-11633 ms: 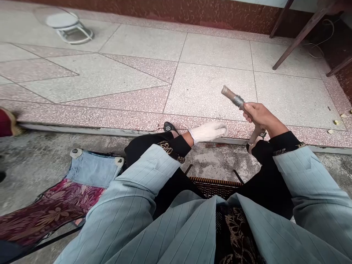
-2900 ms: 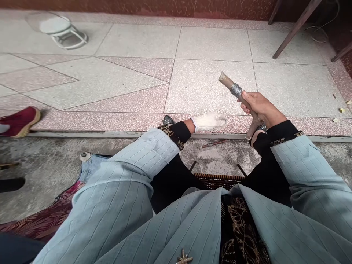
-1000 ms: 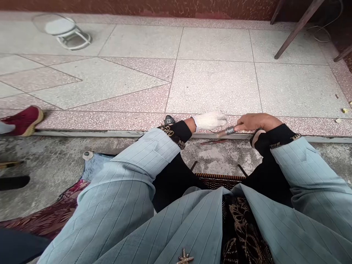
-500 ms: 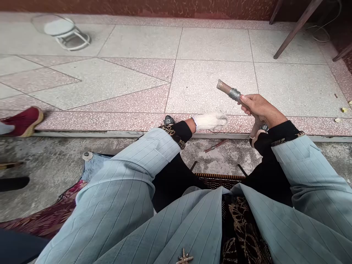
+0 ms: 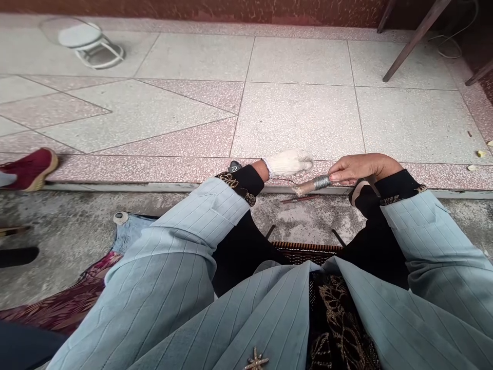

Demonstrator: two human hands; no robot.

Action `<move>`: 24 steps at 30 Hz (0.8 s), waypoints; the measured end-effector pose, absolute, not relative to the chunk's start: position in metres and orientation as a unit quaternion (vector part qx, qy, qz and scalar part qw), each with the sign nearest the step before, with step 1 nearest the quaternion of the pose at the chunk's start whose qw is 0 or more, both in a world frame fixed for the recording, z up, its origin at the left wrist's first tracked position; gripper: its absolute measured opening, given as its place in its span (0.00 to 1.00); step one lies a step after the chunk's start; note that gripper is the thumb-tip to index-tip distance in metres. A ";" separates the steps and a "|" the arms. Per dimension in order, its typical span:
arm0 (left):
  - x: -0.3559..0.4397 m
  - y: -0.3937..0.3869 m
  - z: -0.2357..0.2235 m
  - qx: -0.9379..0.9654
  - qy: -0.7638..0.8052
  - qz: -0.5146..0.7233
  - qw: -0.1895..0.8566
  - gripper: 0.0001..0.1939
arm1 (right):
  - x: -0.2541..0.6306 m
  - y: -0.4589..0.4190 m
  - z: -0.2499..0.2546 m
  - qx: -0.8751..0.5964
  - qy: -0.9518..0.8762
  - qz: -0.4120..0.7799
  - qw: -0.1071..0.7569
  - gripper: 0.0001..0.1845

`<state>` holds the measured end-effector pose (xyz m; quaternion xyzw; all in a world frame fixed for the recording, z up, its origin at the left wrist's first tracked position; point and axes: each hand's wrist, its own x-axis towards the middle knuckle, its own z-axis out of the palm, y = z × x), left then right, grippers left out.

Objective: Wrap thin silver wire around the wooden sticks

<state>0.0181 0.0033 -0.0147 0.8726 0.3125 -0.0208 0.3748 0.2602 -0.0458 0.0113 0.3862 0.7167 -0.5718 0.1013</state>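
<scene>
My right hand [image 5: 364, 167] is wrapped round the handle of a wooden stick with a coil of silvery wire [image 5: 322, 181] wound about it. The stick's pale blunt end [image 5: 302, 189] points left and slightly down, over the edge of the step. Its lower, forked part is mostly hidden behind my hand. My left hand [image 5: 289, 162], in a white knit glove, is closed just left of the stick and apart from it. A thin dark line, perhaps wire, runs below the glove toward the stick. What the gloved fingers hold is hidden.
A reddish rod [image 5: 300, 199] lies on the concrete below the step [image 5: 173, 187]. Between my knees shows a woven seat edge [image 5: 308, 246]. At left are a red shoe [image 5: 33, 168] and patterned cloth [image 5: 65, 293]. A white stool [image 5: 90, 43] stands farther back; wooden legs [image 5: 416, 43] stand at right.
Half a second ago the stick pointed up and left; now my right hand has tipped it down, as it was a second ago. My gloved left hand has shifted slightly left and up.
</scene>
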 end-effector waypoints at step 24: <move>0.023 -0.004 -0.030 0.856 0.315 -0.004 0.409 0.10 | 0.257 -0.046 0.016 0.414 0.682 -0.586 -0.144 0.26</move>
